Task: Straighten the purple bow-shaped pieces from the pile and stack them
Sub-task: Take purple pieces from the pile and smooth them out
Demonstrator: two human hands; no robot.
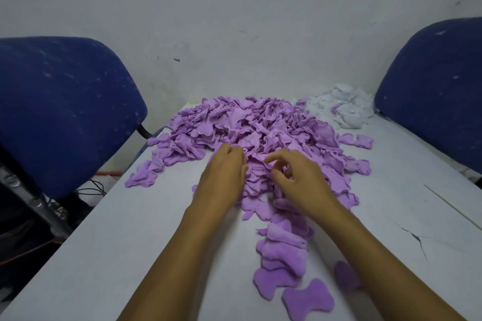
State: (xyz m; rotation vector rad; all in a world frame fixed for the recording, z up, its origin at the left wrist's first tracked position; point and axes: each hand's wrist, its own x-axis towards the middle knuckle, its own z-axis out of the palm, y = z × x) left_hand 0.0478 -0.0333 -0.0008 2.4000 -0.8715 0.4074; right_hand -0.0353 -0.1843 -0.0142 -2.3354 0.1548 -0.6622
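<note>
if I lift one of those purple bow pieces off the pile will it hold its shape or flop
Probably flop: the pieces in the purple pile lie crumpled and curled, like soft fleece. The flat bow piece near the table edge looks thin, so likely very light and unlikely to slide.

We see a white desk (125, 229) with a dark crack (417, 240) near its right side, a heap of white fluffy stuffing (344, 109) at the far right, and two blue upholstered chairs (60, 107) (438, 86) flanking it.
</note>
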